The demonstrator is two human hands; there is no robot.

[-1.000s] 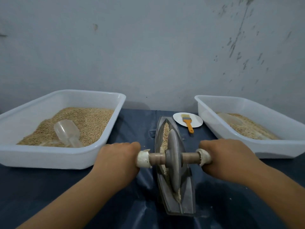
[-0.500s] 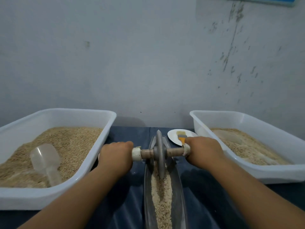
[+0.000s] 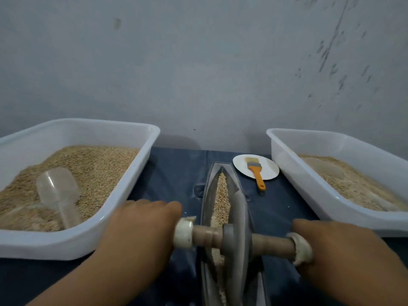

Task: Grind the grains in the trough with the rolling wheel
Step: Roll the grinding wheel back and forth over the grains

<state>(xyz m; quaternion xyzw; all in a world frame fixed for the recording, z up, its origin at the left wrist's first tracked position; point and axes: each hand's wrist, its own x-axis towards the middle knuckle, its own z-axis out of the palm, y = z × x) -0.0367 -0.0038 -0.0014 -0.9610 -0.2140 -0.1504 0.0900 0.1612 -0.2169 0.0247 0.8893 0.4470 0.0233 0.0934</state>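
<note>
Metal trough (image 3: 207, 195), boat-shaped, sits on the blue-covered bench (image 3: 174, 171) between two white tubs, long axis running away from the person. Grains (image 3: 223, 195) lie in a strip along its groove, visible ahead of the wheel and a little behind it.

Rolling wheel (image 3: 239, 235): grey disc standing on edge in the trough, at the near half. Wooden axle (image 3: 205, 236) runs through it side to side, pale wrapped collars at both ends.

Left hand (image 3: 141, 235): fingers curled over the left end of the axle, knuckles up, gripping it just outside the left collar. Right hand (image 3: 337, 248): same on the right end, fingers wrapped round the handle outside the right collar. Handle ends themselves are hidden inside the fists.

Left tub (image 3: 123, 208): filled with tan grain, clear plastic scoop (image 3: 58, 193) lying on top, handle toward the near side. Right tub (image 3: 309, 188): paler, finer-looking grain, with what looks like a second clear scoop half buried; hard to tell.

White plate (image 3: 268, 171) beyond the trough, just right of its far tip, near the right tub. Orange-handled brush (image 3: 256, 171) rests on it, handle hanging over the near rim onto the bench.

Grey scuffed wall (image 3: 198, 74) behind.
</note>
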